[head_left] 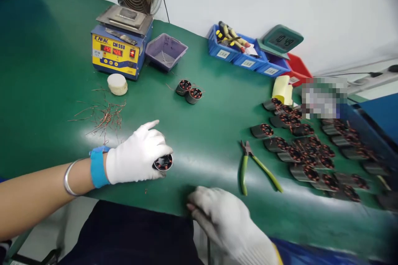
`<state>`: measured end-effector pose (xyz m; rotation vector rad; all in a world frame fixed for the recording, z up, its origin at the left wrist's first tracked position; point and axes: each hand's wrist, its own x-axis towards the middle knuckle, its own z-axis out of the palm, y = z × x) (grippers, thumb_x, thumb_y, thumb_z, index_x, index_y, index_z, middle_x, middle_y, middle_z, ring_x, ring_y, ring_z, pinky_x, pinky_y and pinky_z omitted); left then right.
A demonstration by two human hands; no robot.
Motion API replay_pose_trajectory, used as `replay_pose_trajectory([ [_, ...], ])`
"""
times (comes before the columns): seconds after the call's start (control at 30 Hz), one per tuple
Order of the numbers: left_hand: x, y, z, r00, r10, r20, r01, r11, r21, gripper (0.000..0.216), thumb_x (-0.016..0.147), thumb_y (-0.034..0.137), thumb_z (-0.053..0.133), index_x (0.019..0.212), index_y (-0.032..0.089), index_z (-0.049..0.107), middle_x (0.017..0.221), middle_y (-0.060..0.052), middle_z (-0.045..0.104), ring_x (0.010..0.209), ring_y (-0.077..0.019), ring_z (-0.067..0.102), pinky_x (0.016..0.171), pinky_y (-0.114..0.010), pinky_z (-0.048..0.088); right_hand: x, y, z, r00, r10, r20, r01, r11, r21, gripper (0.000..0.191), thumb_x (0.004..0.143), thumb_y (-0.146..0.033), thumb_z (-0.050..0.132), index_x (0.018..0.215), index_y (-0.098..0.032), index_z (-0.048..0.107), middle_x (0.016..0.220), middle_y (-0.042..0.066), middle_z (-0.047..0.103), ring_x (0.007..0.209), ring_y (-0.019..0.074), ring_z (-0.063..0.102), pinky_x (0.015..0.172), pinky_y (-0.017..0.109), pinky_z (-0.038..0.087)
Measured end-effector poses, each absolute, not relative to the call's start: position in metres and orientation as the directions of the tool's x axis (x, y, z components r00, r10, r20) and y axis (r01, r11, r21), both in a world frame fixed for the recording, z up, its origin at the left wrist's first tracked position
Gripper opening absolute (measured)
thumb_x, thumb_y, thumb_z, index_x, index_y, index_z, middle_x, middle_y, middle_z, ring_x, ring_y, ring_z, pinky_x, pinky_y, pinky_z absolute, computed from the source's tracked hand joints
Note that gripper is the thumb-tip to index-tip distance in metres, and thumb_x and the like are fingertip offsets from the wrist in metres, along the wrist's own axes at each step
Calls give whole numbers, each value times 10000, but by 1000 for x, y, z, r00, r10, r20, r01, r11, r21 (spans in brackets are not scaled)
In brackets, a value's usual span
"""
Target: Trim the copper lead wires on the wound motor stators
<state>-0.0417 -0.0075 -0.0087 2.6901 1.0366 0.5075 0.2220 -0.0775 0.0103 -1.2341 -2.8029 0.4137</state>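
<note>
My left hand, in a white glove with a blue wrist strap, has its fingers curled around a copper-wound motor stator on the green table. The stator's open end faces up, and my index finger sticks out away from it. At the table's front edge is my right hand, also gloved in white. Its fingers are closed together and slightly blurred; whatever may be between them is hidden. Green-handled cutting pliers lie with handles spread beyond my right hand. Two more stators stand farther back.
Loose copper wire clippings lie left, near a round whitish pad. Behind stand a blue-yellow solder pot, a purple tray and blue tool bins. Many stators fill the right side. A clock reads 10:49.
</note>
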Motion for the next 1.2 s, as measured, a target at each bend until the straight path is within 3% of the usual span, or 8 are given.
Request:
replay_pose_trajectory([
  [0.1, -38, -10, -9, 630, 752, 194, 691, -657, 302, 533, 687, 555, 726, 1042, 167, 642, 863, -60, 660, 844, -256, 616, 907, -435, 456, 216, -66, 28, -610, 762, 219, 756, 642, -128, 239, 881, -370, 577, 1036, -193, 623, 1014, 118, 672, 978, 290, 611, 831, 423, 486],
  [0.2, -35, -13, -5, 582, 801, 142, 745, -595, 303, 565, 713, 498, 715, 1144, 146, 618, 922, -76, 659, 864, -272, 611, 780, -380, 453, 186, -50, 32, -596, 701, 391, 727, 678, -109, 340, 860, -385, 624, 1121, -169, 597, 1102, 145, 649, 1045, 305, 590, 1042, 589, 356],
  [0.3, -33, -14, -4, 586, 802, 117, 749, -591, 298, 407, 766, 480, 661, 1033, 173, 658, 864, -62, 640, 806, -257, 601, 720, -369, 416, 159, -39, 24, -688, 595, 414, 605, 787, -126, 112, 874, -194, 555, 963, -204, 623, 905, 47, 697, 885, 226, 634, 1084, 588, 321],
  [0.53, -32, -9, -12, 607, 784, 128, 735, -616, 285, 298, 775, 498, 615, 779, 201, 595, 735, -36, 574, 698, -225, 556, 623, -354, 332, 163, -38, 18, -609, 622, 493, 616, 762, -200, 97, 840, -159, 571, 927, -198, 586, 859, 44, 670, 857, 204, 640, 1035, 574, 411],
  [0.73, -32, -9, -12, 588, 800, 118, 752, -594, 285, 282, 768, 468, 614, 719, 201, 536, 702, -32, 547, 682, -221, 544, 618, -355, 325, 155, -36, 12, -723, 548, 421, 568, 818, -90, 134, 890, -134, 520, 916, -227, 613, 842, 10, 698, 947, 195, 642, 1127, 549, 304],
  [0.97, -30, -13, -7, 587, 800, 123, 744, -593, 307, 234, 755, 416, 608, 738, 196, 531, 739, -41, 562, 679, -222, 541, 616, -357, 345, 171, -44, -8, -600, 684, 415, 694, 703, -156, 91, 865, -122, 513, 848, -192, 569, 853, 74, 657, 874, 226, 621, 795, 393, 535],
  [1.1, -31, -14, 3, 611, 788, 75, 667, -563, 487, 219, 757, 348, 609, 892, 178, 586, 880, -53, 617, 784, -225, 578, 694, -349, 406, 169, -46, -14, -526, 789, 319, 768, 601, -220, 93, 881, -173, 492, 846, -193, 575, 970, 93, 683, 744, 203, 627, 584, 301, 479],
  [1.2, -30, -12, 8, 646, 763, -16, 630, -521, 576, 151, 767, 271, 582, 899, 199, 597, 863, -25, 606, 761, -196, 568, 688, -321, 409, 170, -48, -11, -479, 842, 250, 779, 539, -322, 139, 884, -173, 450, 940, -180, 576, 1134, 112, 678, 727, 177, 654, 595, 283, 478],
])
